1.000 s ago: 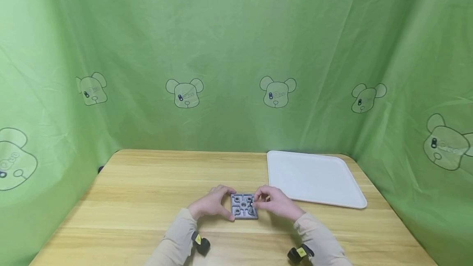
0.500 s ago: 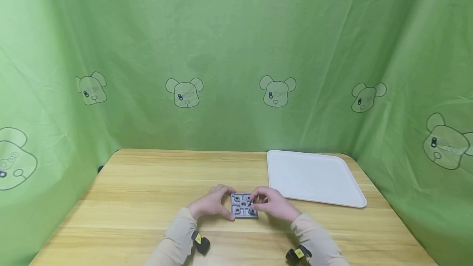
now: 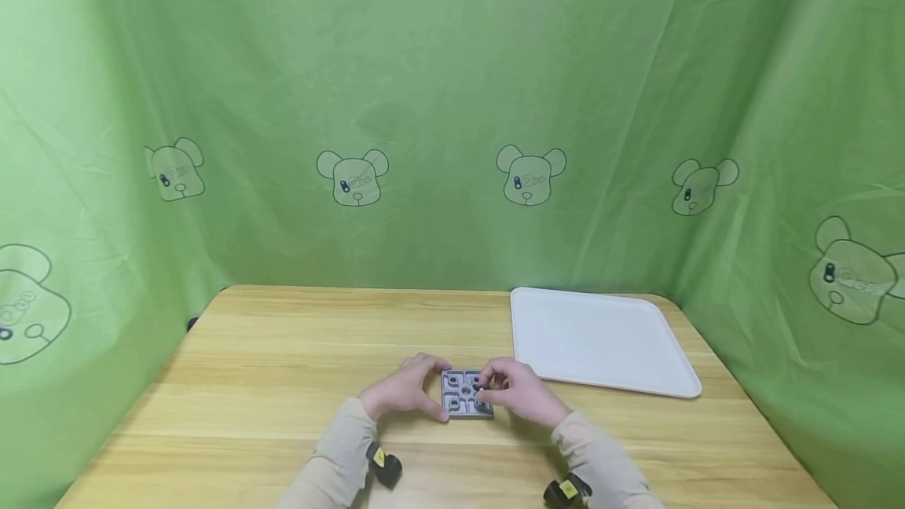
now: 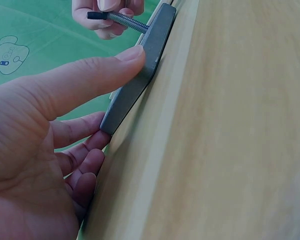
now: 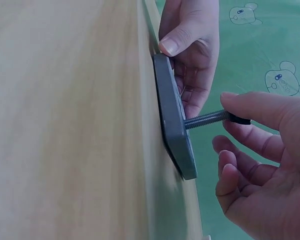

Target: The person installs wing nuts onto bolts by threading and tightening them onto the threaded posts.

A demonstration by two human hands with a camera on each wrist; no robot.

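Observation:
A square grey metal plate (image 3: 456, 393) with recessed corners and round holes lies on the wooden table. My left hand (image 3: 403, 391) holds it by the left side, thumb on the near edge and fingers on the far edge. From the plate's near right corner a threaded bolt (image 5: 207, 119) with a black end stands up. My right hand (image 3: 526, 394) pinches the bolt near that black end between thumb and index finger; the other fingers curl loosely beneath it in the right wrist view. Where the bolt enters the plate is partly hidden in the head view.
A white tray (image 3: 601, 340) lies at the back right of the table (image 3: 283, 360), beyond my right hand. Green curtains (image 3: 438, 242) with bear-head drawings hang behind the table and along both sides.
My right hand and forearm have shifted slightly left, and the fingers have changed their hold round the bolt's top. The left hand and the plate stay in place.

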